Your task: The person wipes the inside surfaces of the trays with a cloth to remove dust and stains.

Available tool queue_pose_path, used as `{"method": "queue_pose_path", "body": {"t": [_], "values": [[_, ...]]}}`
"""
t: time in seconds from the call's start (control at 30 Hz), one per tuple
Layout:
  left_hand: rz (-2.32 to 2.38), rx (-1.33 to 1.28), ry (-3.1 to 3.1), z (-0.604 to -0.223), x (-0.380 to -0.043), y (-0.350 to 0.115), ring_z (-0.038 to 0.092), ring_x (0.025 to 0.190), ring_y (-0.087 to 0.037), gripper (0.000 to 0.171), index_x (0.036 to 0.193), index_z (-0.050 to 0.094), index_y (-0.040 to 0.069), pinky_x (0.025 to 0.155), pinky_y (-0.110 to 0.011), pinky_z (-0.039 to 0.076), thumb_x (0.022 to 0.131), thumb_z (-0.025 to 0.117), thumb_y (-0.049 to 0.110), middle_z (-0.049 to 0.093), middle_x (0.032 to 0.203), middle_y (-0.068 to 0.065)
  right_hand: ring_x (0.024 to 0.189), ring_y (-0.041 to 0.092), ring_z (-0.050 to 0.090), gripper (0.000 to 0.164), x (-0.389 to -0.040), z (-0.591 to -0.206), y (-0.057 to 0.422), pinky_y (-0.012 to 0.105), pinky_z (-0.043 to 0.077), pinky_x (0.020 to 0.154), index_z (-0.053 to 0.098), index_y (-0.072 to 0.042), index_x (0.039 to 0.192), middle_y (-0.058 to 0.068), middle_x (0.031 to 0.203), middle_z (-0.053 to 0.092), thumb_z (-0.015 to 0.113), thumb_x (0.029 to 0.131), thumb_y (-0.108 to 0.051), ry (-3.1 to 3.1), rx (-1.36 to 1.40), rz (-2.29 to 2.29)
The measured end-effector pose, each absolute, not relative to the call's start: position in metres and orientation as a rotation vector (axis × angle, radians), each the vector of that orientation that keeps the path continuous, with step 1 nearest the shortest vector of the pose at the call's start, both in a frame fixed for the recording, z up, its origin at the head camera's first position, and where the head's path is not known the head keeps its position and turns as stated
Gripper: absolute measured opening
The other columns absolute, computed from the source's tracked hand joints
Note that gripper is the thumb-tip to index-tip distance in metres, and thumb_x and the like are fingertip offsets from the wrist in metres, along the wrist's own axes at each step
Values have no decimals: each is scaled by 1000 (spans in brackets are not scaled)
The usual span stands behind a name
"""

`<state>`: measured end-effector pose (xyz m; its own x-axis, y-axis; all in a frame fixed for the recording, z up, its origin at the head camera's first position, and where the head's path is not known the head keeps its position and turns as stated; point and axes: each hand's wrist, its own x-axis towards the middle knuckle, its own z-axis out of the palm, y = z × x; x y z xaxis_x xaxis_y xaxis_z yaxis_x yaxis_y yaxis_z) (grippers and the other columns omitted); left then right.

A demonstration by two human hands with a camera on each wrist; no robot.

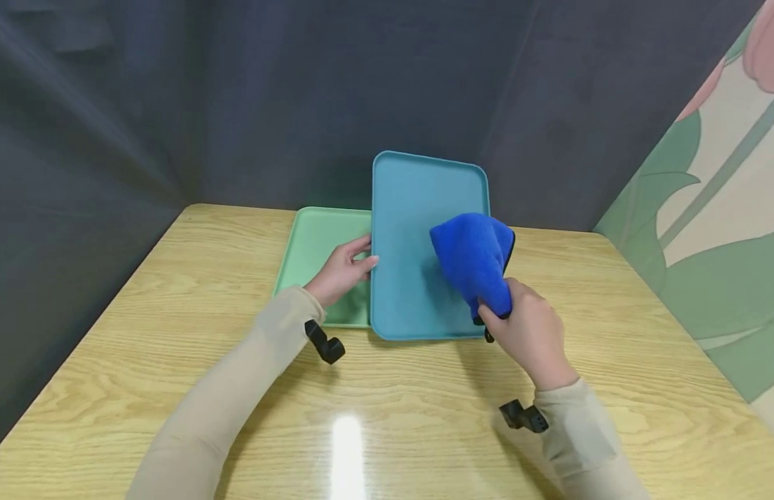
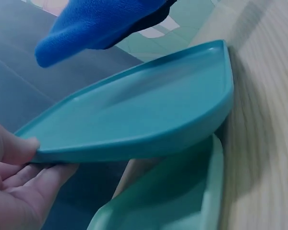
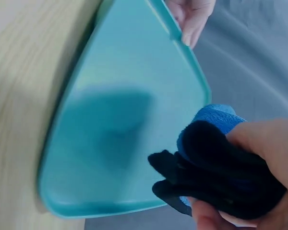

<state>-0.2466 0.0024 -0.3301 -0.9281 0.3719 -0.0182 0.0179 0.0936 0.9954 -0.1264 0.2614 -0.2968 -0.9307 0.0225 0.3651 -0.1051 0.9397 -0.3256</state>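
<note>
Left hand (image 1: pixel 344 267) pinches the left edge of a tilted blue tray (image 1: pixel 411 208), partly over a green tray (image 1: pixel 327 239) on a wooden table (image 1: pixel 418 403); right hand (image 1: pixel 533 330) grips a bunched blue cloth (image 1: pixel 473 253), apart from the blue tray's face.

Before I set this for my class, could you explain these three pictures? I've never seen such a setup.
There is no machine here, just a person's two bare hands: the left hand and the right hand. The widest picture comes from a camera worn on the head, looking forward and down. The other two come from cameras worn on each wrist, so they appear turned sideways.

On the wooden table lies a green tray. The left hand holds a blue tray by its edge, tilted and partly covering the green one from the head view. The right hand grips a bunched blue cloth with dark trim, held in front of the blue tray.
</note>
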Motion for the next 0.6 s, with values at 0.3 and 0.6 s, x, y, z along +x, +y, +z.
{"method": "queue_pose_path", "body": {"t": [0.3, 0.6], "values": [[1858, 245, 2013, -336, -266, 41, 46, 129, -31, 52, 147, 26, 7, 105, -42, 45, 99, 44, 8, 38, 145, -16, 58, 26, 56, 27, -125, -292, 271, 30, 37, 43, 59, 0, 93, 18, 76, 63, 66, 83, -24, -2679, 7, 496], [1806, 149, 1986, -346, -275, 69, 50, 124, -27, 50, 146, 29, 5, 101, -36, 47, 99, 43, 8, 42, 142, -16, 56, 24, 54, 26, -124, -292, 274, 28, 34, 43, 59, -1, 88, 15, 71, 61, 66, 82, -26, -2680, -8, 489]]}}
